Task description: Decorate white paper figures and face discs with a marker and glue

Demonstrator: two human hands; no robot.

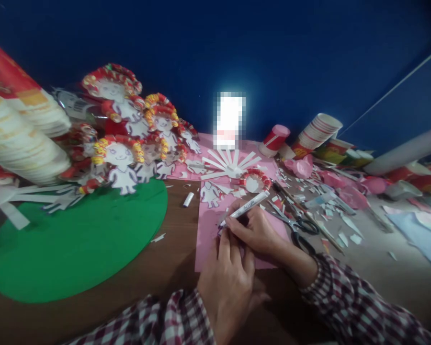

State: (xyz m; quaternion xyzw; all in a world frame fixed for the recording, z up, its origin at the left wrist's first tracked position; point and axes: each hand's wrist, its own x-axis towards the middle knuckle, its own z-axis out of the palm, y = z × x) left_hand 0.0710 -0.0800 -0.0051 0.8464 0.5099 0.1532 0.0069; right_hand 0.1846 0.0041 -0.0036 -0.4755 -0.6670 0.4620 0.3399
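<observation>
My right hand [260, 230] is closed in a writing grip on a white acrylic marker [244, 209], its dark tip pointing down and left at the pink paper [205, 249]. Just below the tip, my left hand [228, 278] lies with fingers stretched forward and the thumb off to the side. Its fingertips rest at the marker tip, over a small dark-marked spot; any small piece under them is hidden. Ahead lie a white paper doll cutout [210, 195] and a red beaded ring [255, 181] around a white disc. A white marker cap [188, 200] sits left of the paper.
Scissors [296, 225] and paper scraps [345, 230] lie to the right. A green oval sheet [93, 244], paper dolls with beaded hair [120, 163] and stacked paper cups [17, 129] occupy the left. More cups [318, 134] stand back right, against a blue wall [158, 43].
</observation>
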